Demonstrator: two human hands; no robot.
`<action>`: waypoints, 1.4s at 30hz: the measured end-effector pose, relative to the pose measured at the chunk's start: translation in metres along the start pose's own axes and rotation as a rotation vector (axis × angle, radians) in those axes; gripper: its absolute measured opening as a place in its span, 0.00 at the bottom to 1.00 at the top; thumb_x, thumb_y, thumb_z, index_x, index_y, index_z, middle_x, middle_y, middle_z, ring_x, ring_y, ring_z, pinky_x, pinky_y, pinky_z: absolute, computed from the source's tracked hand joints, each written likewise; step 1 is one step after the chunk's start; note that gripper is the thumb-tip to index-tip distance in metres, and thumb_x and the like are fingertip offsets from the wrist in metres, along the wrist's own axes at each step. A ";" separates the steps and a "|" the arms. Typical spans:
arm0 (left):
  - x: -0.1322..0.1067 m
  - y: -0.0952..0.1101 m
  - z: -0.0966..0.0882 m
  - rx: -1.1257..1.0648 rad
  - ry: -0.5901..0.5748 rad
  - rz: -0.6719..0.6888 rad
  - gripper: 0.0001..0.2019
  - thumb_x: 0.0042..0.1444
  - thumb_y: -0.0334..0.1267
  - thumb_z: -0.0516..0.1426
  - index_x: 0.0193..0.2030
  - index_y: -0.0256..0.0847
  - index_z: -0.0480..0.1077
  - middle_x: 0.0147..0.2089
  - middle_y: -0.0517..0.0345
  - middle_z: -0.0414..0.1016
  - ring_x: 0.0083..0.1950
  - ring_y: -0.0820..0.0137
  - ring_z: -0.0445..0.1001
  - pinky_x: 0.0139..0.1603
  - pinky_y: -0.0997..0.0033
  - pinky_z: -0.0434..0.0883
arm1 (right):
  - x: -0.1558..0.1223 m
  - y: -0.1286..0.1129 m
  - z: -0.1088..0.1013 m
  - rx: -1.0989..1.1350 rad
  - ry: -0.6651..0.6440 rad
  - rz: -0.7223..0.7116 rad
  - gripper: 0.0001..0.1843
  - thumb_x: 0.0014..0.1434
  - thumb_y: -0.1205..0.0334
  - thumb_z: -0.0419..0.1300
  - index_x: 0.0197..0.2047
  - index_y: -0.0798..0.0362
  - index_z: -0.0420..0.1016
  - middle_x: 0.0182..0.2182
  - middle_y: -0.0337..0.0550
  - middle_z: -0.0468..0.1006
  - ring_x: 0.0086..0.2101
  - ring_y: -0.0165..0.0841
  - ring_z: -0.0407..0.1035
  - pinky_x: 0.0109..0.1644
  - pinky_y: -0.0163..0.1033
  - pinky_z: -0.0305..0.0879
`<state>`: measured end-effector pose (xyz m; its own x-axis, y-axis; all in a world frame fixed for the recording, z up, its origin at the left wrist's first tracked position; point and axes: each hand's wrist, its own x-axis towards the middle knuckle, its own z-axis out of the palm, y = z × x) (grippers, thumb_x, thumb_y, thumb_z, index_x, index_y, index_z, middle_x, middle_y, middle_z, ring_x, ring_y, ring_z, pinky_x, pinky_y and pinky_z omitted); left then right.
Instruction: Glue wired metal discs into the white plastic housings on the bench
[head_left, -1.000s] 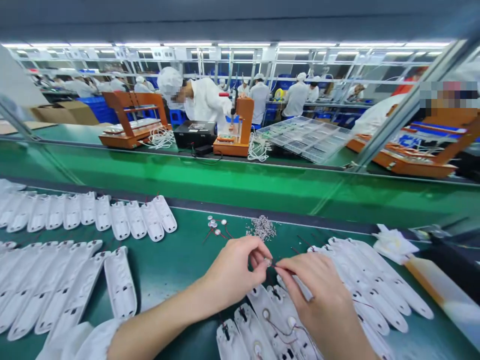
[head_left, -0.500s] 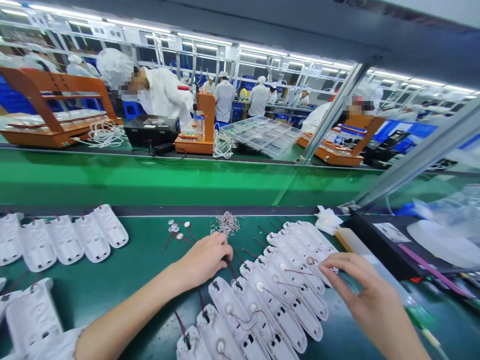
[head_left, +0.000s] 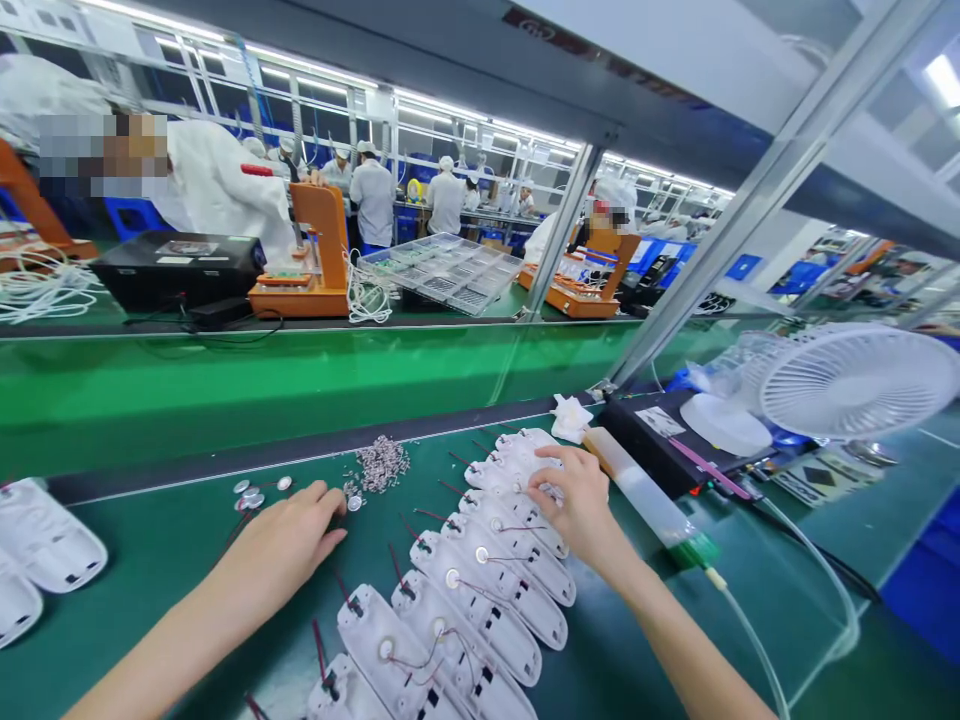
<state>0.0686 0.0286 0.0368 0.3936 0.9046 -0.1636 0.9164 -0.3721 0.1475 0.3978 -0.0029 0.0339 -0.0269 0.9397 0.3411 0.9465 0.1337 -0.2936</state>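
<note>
My left hand (head_left: 296,535) hovers low over the green bench, thumb apart from loosely curled fingers. Close to its fingertips lies a round silver disc (head_left: 355,503), and more discs (head_left: 253,497) with thin red wires lie left of it. My right hand (head_left: 576,495) reaches over the far end of a row of white plastic housings (head_left: 476,610). Its thumb and index finger are bent with a gap between them, at a housing with a small disc (head_left: 517,487). Several housings hold wired discs, and red-black wires stick out of their ends.
A pile of tiny metallic parts (head_left: 382,463) sits near the bench's back edge. To the right are a glue tube (head_left: 645,500) with a hose, a black box (head_left: 652,435) and a white fan (head_left: 862,385). More housings (head_left: 56,535) lie left. Co-workers work across the green divider.
The view has swung right, bringing the fan into sight. My left hand has moved from beside the housings toward the loose discs. My right thumb and index finger, together earlier, have parted.
</note>
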 end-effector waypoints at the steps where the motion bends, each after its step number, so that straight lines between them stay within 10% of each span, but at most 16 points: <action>1: 0.002 0.001 0.002 -0.025 0.026 0.001 0.11 0.57 0.36 0.46 0.41 0.41 0.67 0.43 0.53 0.68 0.38 0.64 0.71 0.37 0.65 0.66 | 0.002 -0.003 0.001 0.004 -0.027 -0.003 0.06 0.51 0.67 0.62 0.25 0.47 0.74 0.46 0.41 0.69 0.48 0.46 0.57 0.45 0.53 0.57; 14: 0.007 0.004 0.013 0.017 0.256 -0.093 0.15 0.59 0.42 0.42 0.39 0.40 0.67 0.40 0.52 0.68 0.36 0.62 0.70 0.36 0.64 0.65 | 0.008 -0.018 0.006 -0.006 -0.147 0.022 0.07 0.51 0.72 0.63 0.25 0.50 0.75 0.47 0.42 0.69 0.51 0.45 0.55 0.50 0.54 0.53; 42: 0.012 0.007 0.023 -0.309 0.254 -0.119 0.08 0.57 0.36 0.45 0.40 0.41 0.63 0.35 0.57 0.69 0.34 0.67 0.70 0.35 0.68 0.65 | 0.014 -0.030 0.001 -0.212 -0.156 -0.247 0.12 0.50 0.75 0.62 0.27 0.45 0.79 0.48 0.42 0.71 0.54 0.50 0.54 0.54 0.64 0.46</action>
<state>0.0817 0.0324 0.0135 0.2199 0.9746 0.0433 0.8743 -0.2166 0.4343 0.3688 0.0065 0.0461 -0.2964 0.9262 0.2331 0.9506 0.3097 -0.0221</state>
